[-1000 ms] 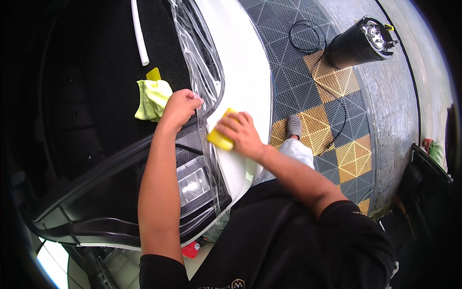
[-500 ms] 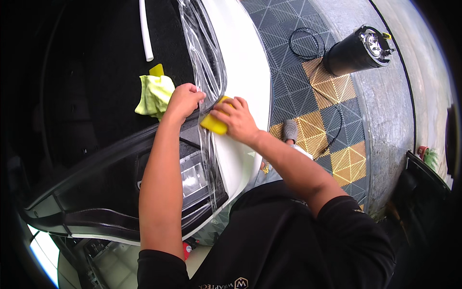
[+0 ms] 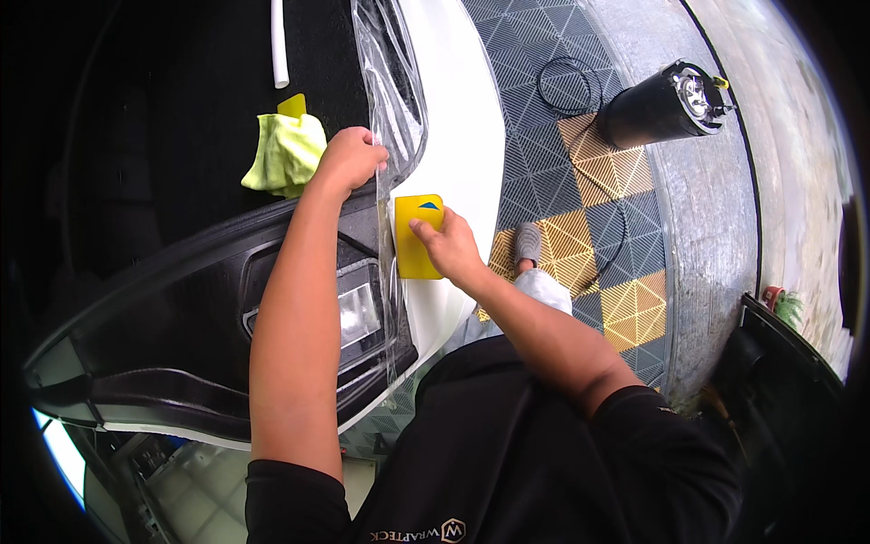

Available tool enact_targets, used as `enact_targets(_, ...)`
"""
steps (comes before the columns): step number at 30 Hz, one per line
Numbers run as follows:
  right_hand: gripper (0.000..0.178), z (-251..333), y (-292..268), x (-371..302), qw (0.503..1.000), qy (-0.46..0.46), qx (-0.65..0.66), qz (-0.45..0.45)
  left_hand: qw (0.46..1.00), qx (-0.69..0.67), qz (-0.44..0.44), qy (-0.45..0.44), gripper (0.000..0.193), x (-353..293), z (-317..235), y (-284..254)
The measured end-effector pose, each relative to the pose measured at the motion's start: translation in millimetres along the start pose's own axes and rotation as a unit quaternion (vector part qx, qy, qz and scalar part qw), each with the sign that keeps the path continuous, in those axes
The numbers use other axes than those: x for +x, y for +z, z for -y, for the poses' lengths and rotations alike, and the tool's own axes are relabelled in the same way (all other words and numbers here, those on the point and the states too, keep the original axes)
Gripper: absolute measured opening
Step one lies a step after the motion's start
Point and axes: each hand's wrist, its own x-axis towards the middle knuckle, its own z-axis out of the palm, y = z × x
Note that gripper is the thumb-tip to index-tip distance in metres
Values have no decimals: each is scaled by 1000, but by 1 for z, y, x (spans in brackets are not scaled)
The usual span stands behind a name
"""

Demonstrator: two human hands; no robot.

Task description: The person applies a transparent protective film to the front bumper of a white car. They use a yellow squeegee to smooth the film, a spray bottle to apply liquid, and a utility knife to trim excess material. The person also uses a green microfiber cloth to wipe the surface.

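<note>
My left hand pinches the edge of a strip of clear film, which runs wrinkled along the border between the black part and the white panel of a vehicle. In my right hand is a flat yellow squeegee, its broad face turned up and my thumb on top. The squeegee lies over the white panel, just right of the film's loose strip. Left of my left hand, a crumpled lime-green cloth rests on the dark surface, with a second yellow squeegee partly under it.
A white tube lies on the dark surface at the top. Beyond the vehicle, a black tank with a hose stands by the grey and tan floor tiles. A lamp unit sits in the vehicle's near end.
My right hand has brought the squeegee nearer to me and turned it from tilted to flat face up. The left hand still pinches the film. The whole view has shifted slightly.
</note>
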Motion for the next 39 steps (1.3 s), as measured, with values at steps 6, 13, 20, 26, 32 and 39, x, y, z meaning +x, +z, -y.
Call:
enact_targets(6, 35, 33, 13, -3, 983, -24, -178, -29, 1000, 2, -13, 7, 20, 2, -5, 4)
enact_targets(13, 33, 16, -18, -1, 999, -11, -34, 19, 977, 147, -138, 66, 38, -1, 7, 0)
enact_targets(20, 37, -33, -9, -39, 999, -21, -39, 20, 953, 12, -266, 143, 38, -90, -25, 14)
enact_targets(26, 28, 42, -56, 38, 970, -184, -159, -7, 949, -104, -271, 123, 24, -226, 9, 35)
enact_targets(32, 42, -25, -31, 28, 884, -345, -315, -28, 945, -184, -255, 87, 22, -343, 65, 68)
enact_targets(39, 41, -67, 18, -244, 918, -13, -44, 394, 915, -352, -176, 88, 24, -429, 112, 78)
